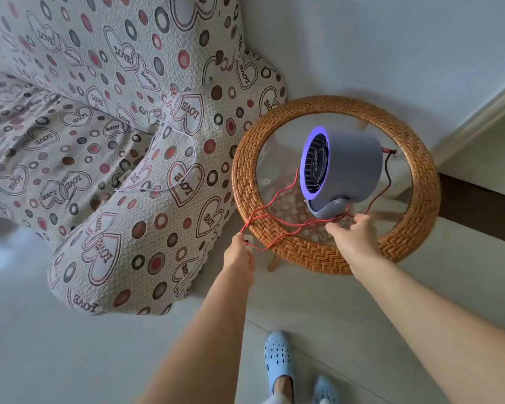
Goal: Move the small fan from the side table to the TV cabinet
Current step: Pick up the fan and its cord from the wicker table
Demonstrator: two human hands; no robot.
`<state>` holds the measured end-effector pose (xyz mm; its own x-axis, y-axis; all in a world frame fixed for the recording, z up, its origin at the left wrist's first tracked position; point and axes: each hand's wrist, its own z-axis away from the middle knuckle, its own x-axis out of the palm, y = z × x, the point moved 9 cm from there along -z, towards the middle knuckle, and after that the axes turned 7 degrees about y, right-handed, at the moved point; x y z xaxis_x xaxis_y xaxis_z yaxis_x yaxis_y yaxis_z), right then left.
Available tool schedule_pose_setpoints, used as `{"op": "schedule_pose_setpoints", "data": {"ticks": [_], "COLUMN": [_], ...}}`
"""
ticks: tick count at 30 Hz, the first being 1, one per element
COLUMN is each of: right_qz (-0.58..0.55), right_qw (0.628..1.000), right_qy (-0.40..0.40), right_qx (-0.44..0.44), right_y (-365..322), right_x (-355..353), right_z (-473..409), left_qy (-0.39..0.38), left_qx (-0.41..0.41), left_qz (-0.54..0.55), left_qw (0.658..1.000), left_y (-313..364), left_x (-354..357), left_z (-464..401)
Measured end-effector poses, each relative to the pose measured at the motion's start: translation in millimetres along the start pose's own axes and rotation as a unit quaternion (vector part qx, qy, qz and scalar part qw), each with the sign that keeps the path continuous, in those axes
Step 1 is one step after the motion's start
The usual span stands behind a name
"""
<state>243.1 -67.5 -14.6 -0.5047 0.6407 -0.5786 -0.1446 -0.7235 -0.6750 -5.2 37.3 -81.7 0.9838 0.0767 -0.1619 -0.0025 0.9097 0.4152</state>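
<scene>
While the fan (344, 170) stands on the side table (303, 252), both hands' fingers (359, 221) pinch its red cord (277, 196).

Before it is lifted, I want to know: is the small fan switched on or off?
Apparently on: a purple ring glows around the small fan's front grille. Whether the blades spin, cannot tell.

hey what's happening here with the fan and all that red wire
A person stands at a round rattan side table. The small fan sits on its glass top, its ring glowing purple. Both hands are on the red cable that loops across the table: the left hand pinches it just off the table's edge, and the right hand holds it near the fan's base. The fan has not been lifted yet.
</scene>
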Motion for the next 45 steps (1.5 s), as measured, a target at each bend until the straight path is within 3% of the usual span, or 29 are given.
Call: {"op": "schedule_pose_setpoints", "data": {"ticks": [11,16,27,30,33,35,38,41,45], "right_qz": [-0.002,-0.024,0.04,0.051,0.052,0.056,0.04,0.02,0.004], "right_qw": [0.999,0.996,0.988,0.987,0.986,0.986,0.987,0.989,0.991], "right_qy": [0.025,0.078,0.109,0.111,0.109,0.11,0.111,0.104,0.084], "right_qx": [-0.048,-0.047,-0.099,-0.107,-0.111,-0.108,-0.105,-0.107,-0.108], "right_y": [-11,-8,-12,-14,-17,-20,-22,-24,-27], "right_x": [28,35,34,28,19,13,2,-8,-10], "right_z": [-27,-32,-33,-36,-39,-41,-46,-51,-54], "left_qy": [-0.017,-0.022,0.073,0.136,0.136,0.134,0.102,0.041,0.033], "left_qx": [-0.064,-0.09,0.01,0.124,0.272,0.31,0.299,0.27,0.235], "left_qz": [0.004,0.04,0.113,0.065,-0.011,-0.029,-0.005,0.087,0.19], "left_qw": [0.998,0.995,0.991,0.981,0.952,0.941,0.949,0.958,0.953], "left_y": [1,2,27,47,68,72,63,53,53], "left_x": [37,43,20,14,21,25,34,42,40], "left_z": [-34,-38,-47,-37,-20,-10,-3,-1,-5]}}
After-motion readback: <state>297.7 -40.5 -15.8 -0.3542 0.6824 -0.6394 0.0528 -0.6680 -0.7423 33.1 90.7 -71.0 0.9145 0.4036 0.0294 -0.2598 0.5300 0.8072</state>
